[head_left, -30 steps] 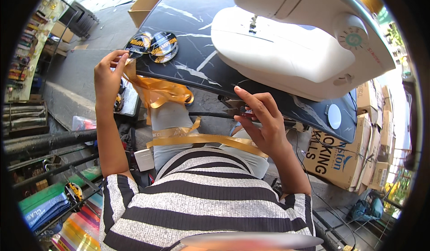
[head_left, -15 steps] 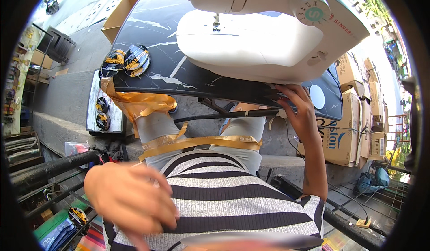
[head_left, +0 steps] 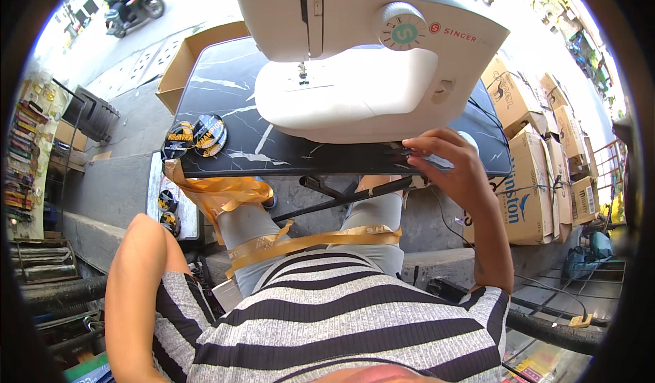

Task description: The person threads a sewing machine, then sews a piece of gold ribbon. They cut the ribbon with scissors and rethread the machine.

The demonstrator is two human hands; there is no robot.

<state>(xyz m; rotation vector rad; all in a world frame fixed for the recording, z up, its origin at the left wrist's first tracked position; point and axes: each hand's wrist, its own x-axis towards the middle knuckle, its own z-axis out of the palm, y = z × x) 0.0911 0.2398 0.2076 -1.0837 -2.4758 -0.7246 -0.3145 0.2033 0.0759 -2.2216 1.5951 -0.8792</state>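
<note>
At the front edge of the black marble-patterned table (head_left: 232, 166), my right hand (head_left: 447, 154) has its thumb and fingertips pinched together. A small dark thing seems to be between them, too unclear to name. Just beyond that hand stands a white sewing machine (head_left: 382, 120), its needle and presser foot over the bed at the left. My left arm (head_left: 140, 280) is bent at the lower left, and its hand is out of the picture. Gold printed ribbon (head_left: 321, 238) lies across my lap, with a loose bunch (head_left: 225, 192) hanging at the table's left corner.
Round black-and-yellow badges (head_left: 209, 136) lie on the table's left end, more (head_left: 168, 212) on a white-topped stand beside it. Tied cardboard boxes (head_left: 525, 185) are stacked at the right. A motorcycle (head_left: 133, 11) is on the street at far left. Metal bars (head_left: 68, 291) run beside me.
My left hand, blurred before my chest earlier, has gone out of view, leaving the bent arm. My right hand stays by the table edge, its fingers now pinched. The view has shifted; a motorcycle appears.
</note>
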